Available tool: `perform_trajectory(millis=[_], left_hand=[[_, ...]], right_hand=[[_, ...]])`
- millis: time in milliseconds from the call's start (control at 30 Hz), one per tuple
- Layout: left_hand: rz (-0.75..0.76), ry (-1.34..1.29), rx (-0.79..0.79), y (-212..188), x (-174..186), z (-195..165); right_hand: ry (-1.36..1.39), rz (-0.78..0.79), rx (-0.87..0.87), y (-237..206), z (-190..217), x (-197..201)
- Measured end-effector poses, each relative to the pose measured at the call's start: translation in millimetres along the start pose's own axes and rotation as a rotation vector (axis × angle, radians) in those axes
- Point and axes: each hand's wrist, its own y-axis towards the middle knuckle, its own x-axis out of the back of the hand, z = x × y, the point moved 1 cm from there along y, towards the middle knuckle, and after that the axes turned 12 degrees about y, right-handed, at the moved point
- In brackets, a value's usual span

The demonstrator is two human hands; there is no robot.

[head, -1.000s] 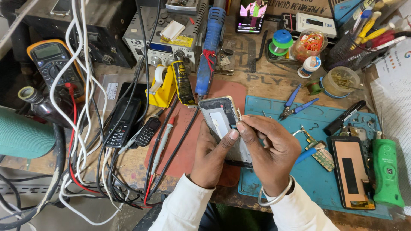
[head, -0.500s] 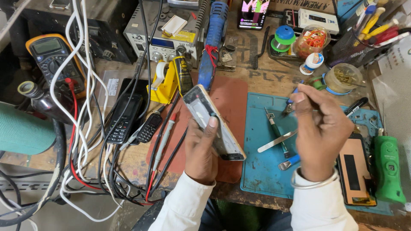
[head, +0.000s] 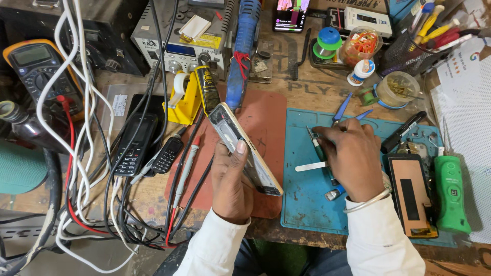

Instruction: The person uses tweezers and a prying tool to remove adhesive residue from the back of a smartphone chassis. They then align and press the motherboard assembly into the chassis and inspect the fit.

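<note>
Head view of the table (head: pixel 302 87). My left hand (head: pixel 231 184) grips an opened phone frame (head: pixel 244 148), fingers closed round its lower half with the thumb pressed on its edge; I hold it tilted above the reddish-brown mat (head: pixel 266 128), its upper end pointing toward the yellow tape dispenser (head: pixel 185 99). My right hand (head: pixel 353 158) lies palm down on the teal work mat (head: pixel 307 194), fingers curled over a dark-handled tool (head: pixel 318 148); I cannot tell whether they clasp it or merely rest upon it. A white flat pry tool (head: pixel 309 166) and blue-handled pliers (head: pixel 343 107) lie just beside that hand. To its right are a phone back panel (head: pixel 411 197) and a green tool (head: pixel 452 194). To the left: two keypad phones (head: pixel 135 145), tangled cables, and a multimeter (head: pixel 36 66).
</note>
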Motion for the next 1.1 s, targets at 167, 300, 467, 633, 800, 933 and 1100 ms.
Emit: perform_trajectory(millis=[167, 300, 467, 633, 800, 933, 1100], left_hand=[[-0.004, -0.011, 0.016, 0, -1, 1], [0.005, -0.029, -0.005, 1, -2, 3], [0.007, -0.037, 0.018, 2, -1, 5], [0.006, -0.022, 0.023, 3, -1, 5], [0.024, -0.025, 0.026, 3, -3, 3], [0.066, -0.040, -0.017, 1, -6, 2], [0.089, 0.008, -0.008, 0, -7, 3]], right_hand=[[0.032, 0.022, -0.003, 2, -2, 1], [0.066, 0.082, -0.071, 6, -12, -1], [0.151, 0.093, -0.141, 9, -18, -6], [0.243, 0.069, -0.186, 9, -15, -5], [0.353, -0.096, -0.246, 6, 2, 4], [0.761, -0.276, -0.198, -6, 30, 17], [1.179, -0.249, -0.125, -28, 78, 23]])
